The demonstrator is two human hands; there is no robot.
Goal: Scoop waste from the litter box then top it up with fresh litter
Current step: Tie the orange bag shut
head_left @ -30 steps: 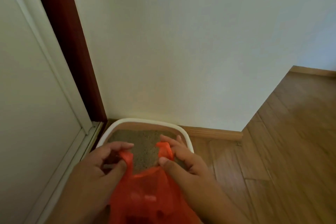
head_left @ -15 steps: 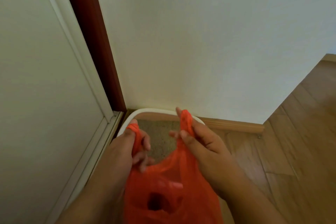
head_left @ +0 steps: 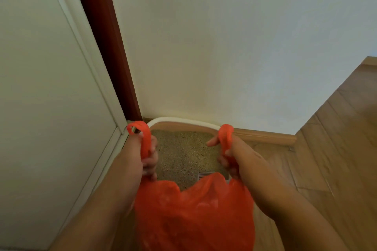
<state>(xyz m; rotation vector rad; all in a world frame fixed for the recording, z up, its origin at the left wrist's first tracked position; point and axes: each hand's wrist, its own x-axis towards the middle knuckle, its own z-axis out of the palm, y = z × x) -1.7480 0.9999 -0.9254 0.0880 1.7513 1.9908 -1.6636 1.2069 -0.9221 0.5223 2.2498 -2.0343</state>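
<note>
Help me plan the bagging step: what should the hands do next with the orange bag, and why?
Probably cross the two handles to start a knot. The left hand and right hand each grip one handle of the orange bag, pulled apart above the litter box, so its mouth is open.

plastic bag: bright orange-red, plain. litter box: white rim, tan inner wall. litter: speckled grey-brown grains. wall: plain cream-white. door frame: dark red-brown. door panel: pale off-white with light trim. floor: mid-brown wood planks, grained. skirting board: light tan wood.
</note>
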